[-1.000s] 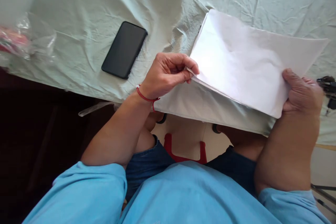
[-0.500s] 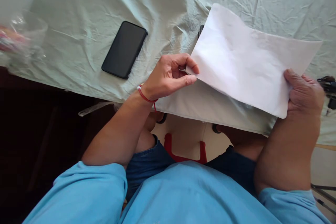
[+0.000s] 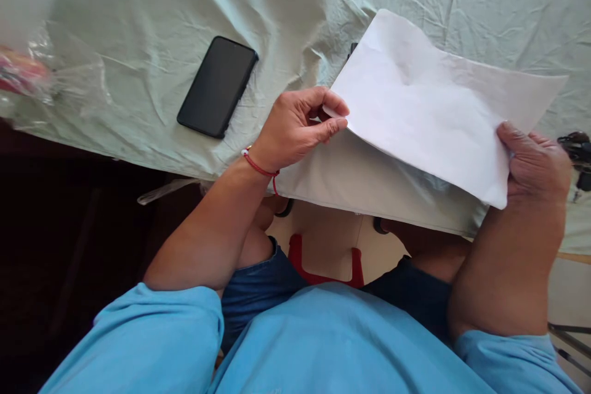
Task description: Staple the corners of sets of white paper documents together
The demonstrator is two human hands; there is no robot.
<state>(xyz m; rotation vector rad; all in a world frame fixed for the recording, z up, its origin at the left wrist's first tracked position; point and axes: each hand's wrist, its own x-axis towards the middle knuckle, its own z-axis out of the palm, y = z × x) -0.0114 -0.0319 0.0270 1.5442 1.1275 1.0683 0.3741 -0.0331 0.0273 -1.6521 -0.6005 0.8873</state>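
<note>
A white sheet of paper [image 3: 429,98] with rounded corners is held up over the front of the cloth-covered table, slightly bowed. My left hand [image 3: 302,123], with a red string bracelet on the wrist, pinches the sheet's near left corner between thumb and fingers. At the sheet's right edge, my right hand [image 3: 538,160] grips it with the thumb on top; the other fingers are mostly hidden beneath. Part of a small dark object [image 3: 353,49] peeks out behind the sheet's left edge, and the paper covers the rest of it.
A black smartphone [image 3: 218,86] lies on the pale green tablecloth [image 3: 295,24], left of my left hand. Clear plastic packaging with something red and pink [image 3: 23,71] is at the far left. Dark keys or a similar object [image 3: 577,151] sit beyond my right hand. Below is a red stool [image 3: 323,277].
My left thumb and fingers have closed tighter on the paper's corner, and that hand has risen slightly. The right hand keeps its hold. The plastic packaging at the left looks spread a little farther right.
</note>
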